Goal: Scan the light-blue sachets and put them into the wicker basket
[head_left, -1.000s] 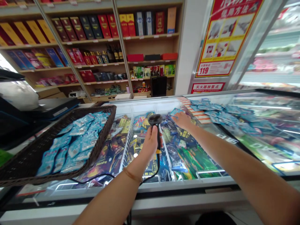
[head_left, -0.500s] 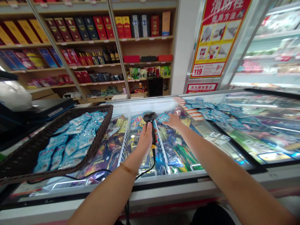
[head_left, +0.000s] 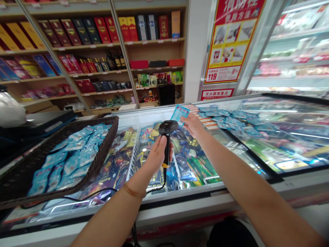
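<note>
In the head view, your left hand (head_left: 159, 150) is closed around the handle of the black scanner (head_left: 168, 127); your right hand (head_left: 193, 124) pinches a blue packet (head_left: 180, 112) by its right side; that packet has just come up from lower over the freezer (head_left: 190, 199) and now stands tilted just beyond the scanner's head, so the two line up closely, though you cannot tell the gap; more blue packets (head_left: 81, 147) lie in the wicker basket (head_left: 105, 151) to your left; loose packets (head_left: 231, 120) lie spread to your right.
</note>
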`<action>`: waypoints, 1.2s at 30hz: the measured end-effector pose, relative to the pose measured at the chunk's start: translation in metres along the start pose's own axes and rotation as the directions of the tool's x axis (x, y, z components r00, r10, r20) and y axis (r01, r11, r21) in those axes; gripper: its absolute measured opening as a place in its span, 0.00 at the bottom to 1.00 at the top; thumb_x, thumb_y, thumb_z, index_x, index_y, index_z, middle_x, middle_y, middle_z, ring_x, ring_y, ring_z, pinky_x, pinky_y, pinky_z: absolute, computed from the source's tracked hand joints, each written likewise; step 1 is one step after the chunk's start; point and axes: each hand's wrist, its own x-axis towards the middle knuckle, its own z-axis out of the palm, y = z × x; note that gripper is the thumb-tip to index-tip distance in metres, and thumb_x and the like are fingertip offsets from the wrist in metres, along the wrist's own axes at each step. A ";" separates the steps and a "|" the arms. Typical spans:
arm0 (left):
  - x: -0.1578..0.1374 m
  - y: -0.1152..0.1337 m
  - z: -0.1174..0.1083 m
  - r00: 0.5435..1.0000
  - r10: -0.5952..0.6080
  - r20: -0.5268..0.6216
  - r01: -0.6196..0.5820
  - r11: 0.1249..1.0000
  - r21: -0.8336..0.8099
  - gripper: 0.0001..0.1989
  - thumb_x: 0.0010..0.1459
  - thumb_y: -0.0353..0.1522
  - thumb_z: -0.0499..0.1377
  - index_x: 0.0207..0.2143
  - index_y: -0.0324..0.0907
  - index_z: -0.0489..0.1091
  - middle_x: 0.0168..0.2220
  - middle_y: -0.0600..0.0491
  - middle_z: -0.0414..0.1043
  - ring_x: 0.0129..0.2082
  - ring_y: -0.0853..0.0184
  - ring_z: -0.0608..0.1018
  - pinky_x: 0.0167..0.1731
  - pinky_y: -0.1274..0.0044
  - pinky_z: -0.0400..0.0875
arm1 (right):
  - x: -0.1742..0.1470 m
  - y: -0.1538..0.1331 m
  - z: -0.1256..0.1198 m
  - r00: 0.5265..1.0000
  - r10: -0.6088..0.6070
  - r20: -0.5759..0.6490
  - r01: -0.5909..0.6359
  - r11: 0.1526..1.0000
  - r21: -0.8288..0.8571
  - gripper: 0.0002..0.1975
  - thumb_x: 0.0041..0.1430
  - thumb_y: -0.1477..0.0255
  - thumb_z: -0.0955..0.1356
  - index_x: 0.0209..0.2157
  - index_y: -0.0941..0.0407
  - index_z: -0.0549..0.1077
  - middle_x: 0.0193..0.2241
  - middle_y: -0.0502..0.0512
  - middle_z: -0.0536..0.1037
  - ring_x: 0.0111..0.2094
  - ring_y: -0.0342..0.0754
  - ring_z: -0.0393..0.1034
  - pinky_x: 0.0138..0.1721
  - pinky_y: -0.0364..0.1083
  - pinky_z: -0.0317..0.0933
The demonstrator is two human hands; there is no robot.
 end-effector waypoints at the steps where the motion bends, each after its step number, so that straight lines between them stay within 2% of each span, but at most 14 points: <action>1: 0.000 -0.002 0.000 1.000 0.016 0.016 -0.016 1.000 0.001 0.31 0.55 0.62 0.60 0.38 0.44 0.64 0.28 0.56 0.72 0.17 0.73 0.70 0.15 0.79 0.64 | -0.002 -0.004 0.002 1.000 -0.003 0.001 0.003 1.000 0.003 0.21 0.45 0.62 0.80 0.40 0.52 0.76 0.33 0.49 0.84 0.40 0.50 0.80 0.46 0.49 0.72; 4: 0.000 -0.005 0.001 0.997 0.048 0.059 -0.049 0.999 0.019 0.30 0.56 0.61 0.60 0.37 0.43 0.64 0.29 0.56 0.72 0.16 0.74 0.69 0.15 0.79 0.64 | -0.007 -0.013 0.005 1.000 0.023 0.004 -0.023 1.000 -0.013 0.16 0.49 0.61 0.79 0.36 0.53 0.76 0.30 0.50 0.83 0.38 0.50 0.80 0.45 0.49 0.73; 7: -0.002 -0.004 0.001 0.994 0.032 0.101 -0.038 0.998 0.058 0.29 0.58 0.60 0.60 0.37 0.43 0.63 0.26 0.57 0.71 0.16 0.74 0.69 0.16 0.78 0.64 | -0.008 -0.018 0.004 0.999 0.044 -0.013 -0.044 0.998 -0.032 0.16 0.51 0.59 0.78 0.33 0.54 0.76 0.27 0.50 0.82 0.35 0.50 0.80 0.42 0.48 0.73; 14: -0.005 -0.002 0.004 0.988 0.016 0.156 -0.030 0.996 0.089 0.30 0.57 0.61 0.58 0.36 0.43 0.63 0.23 0.59 0.67 0.16 0.73 0.68 0.16 0.78 0.63 | -0.009 -0.020 0.006 0.999 0.043 -0.007 -0.044 0.998 -0.052 0.15 0.55 0.58 0.77 0.34 0.55 0.77 0.27 0.51 0.82 0.37 0.50 0.81 0.42 0.47 0.73; 22: -0.004 -0.003 0.006 0.990 0.016 0.143 -0.028 0.996 0.083 0.30 0.56 0.61 0.60 0.36 0.43 0.63 0.25 0.58 0.68 0.18 0.74 0.68 0.17 0.78 0.64 | -0.010 -0.021 0.007 1.000 0.021 -0.015 -0.022 0.996 -0.087 0.19 0.51 0.54 0.78 0.33 0.54 0.77 0.24 0.48 0.79 0.33 0.48 0.79 0.38 0.45 0.71; 28: -0.004 -0.003 0.003 0.989 0.010 0.151 -0.028 0.993 0.115 0.30 0.57 0.62 0.58 0.36 0.43 0.63 0.24 0.59 0.67 0.17 0.74 0.68 0.17 0.78 0.63 | -0.010 -0.021 0.007 0.999 0.033 0.004 -0.033 0.995 -0.099 0.19 0.51 0.54 0.77 0.34 0.54 0.77 0.26 0.49 0.81 0.35 0.50 0.80 0.41 0.48 0.72; 31: -0.003 -0.006 0.003 0.995 0.026 0.098 -0.036 0.994 0.106 0.31 0.56 0.62 0.59 0.36 0.44 0.62 0.24 0.59 0.67 0.16 0.74 0.68 0.17 0.78 0.63 | -0.009 -0.015 0.007 0.999 0.036 -0.020 -0.038 0.996 -0.084 0.18 0.51 0.55 0.77 0.33 0.54 0.76 0.26 0.50 0.81 0.36 0.51 0.81 0.42 0.49 0.73; 33: 0.000 -0.007 0.004 0.999 0.041 0.024 -0.043 0.994 0.105 0.32 0.53 0.63 0.60 0.36 0.44 0.62 0.24 0.59 0.68 0.16 0.74 0.68 0.16 0.78 0.63 | -0.010 -0.008 0.010 0.997 0.062 -0.053 -0.066 0.995 -0.072 0.17 0.51 0.56 0.77 0.31 0.53 0.74 0.25 0.50 0.81 0.36 0.52 0.81 0.42 0.50 0.74; 36: 0.004 0.001 0.003 0.980 0.087 -0.181 -0.074 0.994 0.077 0.33 0.50 0.64 0.61 0.36 0.45 0.61 0.24 0.60 0.67 0.14 0.74 0.66 0.14 0.78 0.60 | -0.013 0.003 0.025 0.980 0.184 -0.071 -0.188 0.980 -0.058 0.12 0.55 0.63 0.75 0.29 0.52 0.72 0.25 0.50 0.82 0.35 0.52 0.81 0.42 0.49 0.75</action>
